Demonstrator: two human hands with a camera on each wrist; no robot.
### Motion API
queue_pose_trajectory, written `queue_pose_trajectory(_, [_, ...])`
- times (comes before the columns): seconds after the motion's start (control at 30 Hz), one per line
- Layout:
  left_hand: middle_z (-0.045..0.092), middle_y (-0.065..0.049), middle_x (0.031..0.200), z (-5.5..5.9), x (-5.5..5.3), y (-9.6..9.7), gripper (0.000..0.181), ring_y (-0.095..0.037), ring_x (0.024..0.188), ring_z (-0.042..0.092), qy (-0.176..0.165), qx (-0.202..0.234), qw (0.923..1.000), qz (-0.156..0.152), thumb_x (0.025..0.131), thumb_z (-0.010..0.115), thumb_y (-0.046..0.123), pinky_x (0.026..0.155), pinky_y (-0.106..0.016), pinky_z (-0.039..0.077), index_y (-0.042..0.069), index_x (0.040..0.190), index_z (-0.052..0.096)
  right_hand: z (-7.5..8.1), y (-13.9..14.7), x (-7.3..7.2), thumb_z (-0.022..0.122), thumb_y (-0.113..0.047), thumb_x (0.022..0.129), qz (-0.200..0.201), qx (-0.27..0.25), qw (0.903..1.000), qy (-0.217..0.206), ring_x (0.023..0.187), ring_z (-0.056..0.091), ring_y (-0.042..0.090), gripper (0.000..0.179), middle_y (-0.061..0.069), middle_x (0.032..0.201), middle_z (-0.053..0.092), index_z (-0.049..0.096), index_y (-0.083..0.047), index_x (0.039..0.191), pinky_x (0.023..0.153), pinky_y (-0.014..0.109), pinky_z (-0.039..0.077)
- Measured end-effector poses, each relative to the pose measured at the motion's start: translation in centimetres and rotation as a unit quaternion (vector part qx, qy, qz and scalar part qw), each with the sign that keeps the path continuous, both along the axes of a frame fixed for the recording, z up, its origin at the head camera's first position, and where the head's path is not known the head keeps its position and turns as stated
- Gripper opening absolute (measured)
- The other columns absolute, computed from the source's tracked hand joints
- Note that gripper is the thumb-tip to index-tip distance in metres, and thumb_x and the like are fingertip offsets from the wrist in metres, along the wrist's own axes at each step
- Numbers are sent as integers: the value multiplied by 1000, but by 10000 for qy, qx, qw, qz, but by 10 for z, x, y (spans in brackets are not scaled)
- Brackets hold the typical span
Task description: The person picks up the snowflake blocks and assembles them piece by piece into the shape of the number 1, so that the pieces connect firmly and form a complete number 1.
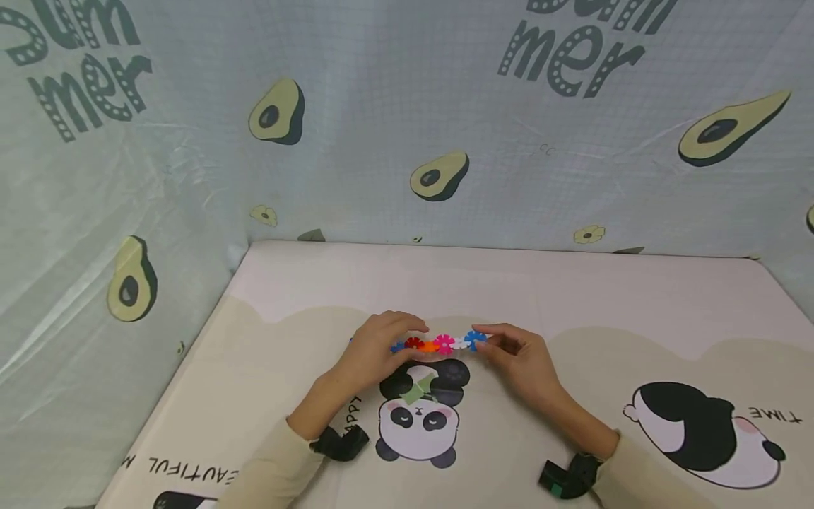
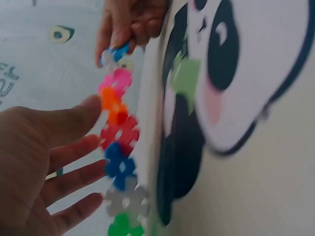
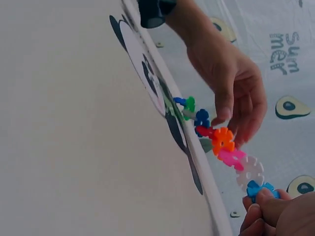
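A chain of interlocking plastic snowflake discs [image 1: 444, 344] runs between the two hands above the table. In the left wrist view its pieces include a pink disc [image 2: 117, 81], an orange disc [image 2: 114, 105], a red disc [image 2: 120, 135], a dark blue disc [image 2: 119, 166], a grey-white disc [image 2: 127, 201] and a green disc [image 2: 125, 226]. My right hand [image 1: 524, 360] pinches the light blue end disc [image 3: 261, 191] between thumb and fingers. Beside the chain, my left hand [image 1: 378, 350] has its fingers spread and fairly straight, the thumb near the orange and red discs; contact is unclear.
The table [image 1: 509, 283] wears a pale cover printed with pandas and words. Behind and to the left hangs a curtain [image 1: 356, 106] with avocado prints. A dark wrist device [image 1: 340, 443] sits on the left wrist, another wrist device [image 1: 570, 476] on the right.
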State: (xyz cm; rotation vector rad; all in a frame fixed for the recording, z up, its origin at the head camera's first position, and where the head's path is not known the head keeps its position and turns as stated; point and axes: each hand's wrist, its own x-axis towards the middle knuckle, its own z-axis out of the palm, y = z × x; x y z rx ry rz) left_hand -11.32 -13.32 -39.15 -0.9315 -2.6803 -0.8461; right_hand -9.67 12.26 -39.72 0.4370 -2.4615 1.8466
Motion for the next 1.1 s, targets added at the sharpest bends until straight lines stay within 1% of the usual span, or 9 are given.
queue_pose_trajectory(0.1, [65, -1, 115, 5, -1, -10, 37, -21, 110, 56, -143, -251, 9995, 100, 79, 79, 15, 93, -41, 45, 15, 114, 67, 0, 1, 0, 68, 1, 86, -24, -54, 10000, -1, 63, 56, 36, 27, 22, 74, 61, 67, 4, 113, 55, 21, 42])
queue_pose_trajectory(0.2, [64, -2, 114, 9, -2, -18, 37, -22, 109, 56, -290, -351, 9988, 185, 77, 80, 13, 93, -41, 45, 13, 112, 68, 0, 2, -1, 68, 1, 86, -58, -94, 9999, -20, 63, 55, 36, 27, 24, 74, 60, 67, 4, 113, 55, 21, 42])
queue_pose_trajectory(0.33, [64, -3, 115, 10, -4, -25, 36, -23, 110, 55, -482, -549, 9969, 289, 77, 80, 15, 93, -42, 45, 13, 112, 68, 3, 3, -2, 68, 0, 87, -138, -35, 9999, -92, 64, 55, 37, 28, 24, 75, 61, 67, 3, 114, 54, 21, 41])
queue_pose_trajectory(0.43, [64, -3, 114, 9, -5, -28, 36, -23, 111, 55, -590, -722, 9951, 322, 78, 80, 16, 94, -42, 45, 14, 112, 69, 1, 5, -4, 68, 0, 87, -176, -11, 9998, -113, 65, 56, 36, 28, 24, 76, 62, 67, 3, 115, 54, 22, 41])
queue_pose_trajectory(0.6, [65, -2, 110, 8, -5, -30, 36, -22, 107, 58, -648, -880, 9936, 292, 76, 81, 14, 91, -40, 47, 13, 110, 71, -19, 13, -13, 69, -5, 87, -212, -80, 9996, -154, 63, 58, 32, 30, 19, 78, 64, 67, -2, 117, 55, 22, 43])
queue_pose_trajectory(0.7, [66, -1, 107, 6, -6, -30, 36, -18, 97, 59, -703, -917, 9930, 245, 77, 80, 14, 85, -37, 49, 12, 111, 71, -27, 17, -18, 71, -12, 87, -255, -9, 9995, -193, 64, 60, 27, 31, 13, 80, 67, 68, -7, 118, 59, 22, 46])
queue_pose_trajectory(0.87, [66, 3, 98, 5, -6, -27, 37, -12, 78, 55, -789, -746, 9939, 196, 77, 80, 13, 73, -29, 48, 10, 112, 71, -24, 20, -23, 71, -22, 88, -362, 135, 9987, -329, 70, 62, 23, 32, 10, 83, 69, 65, -11, 118, 66, 24, 50])
queue_pose_trajectory(1.03, [66, 2, 95, 8, -4, -19, 37, -12, 75, 55, -792, -348, 9961, 162, 77, 80, 11, 66, -22, 48, 8, 112, 71, -10, 23, -33, 69, -27, 89, -594, 182, 9968, -495, 80, 61, 26, 33, 14, 91, 69, 64, -13, 118, 68, 26, 52])
queue_pose_trajectory(1.1, [66, 1, 95, 11, -3, -14, 37, -13, 75, 56, -834, -206, 9960, 242, 76, 80, 11, 65, -21, 48, 8, 112, 71, -4, 24, -38, 68, -27, 90, -653, 133, 9967, -473, 81, 60, 30, 33, 18, 94, 67, 64, -13, 120, 67, 27, 52])
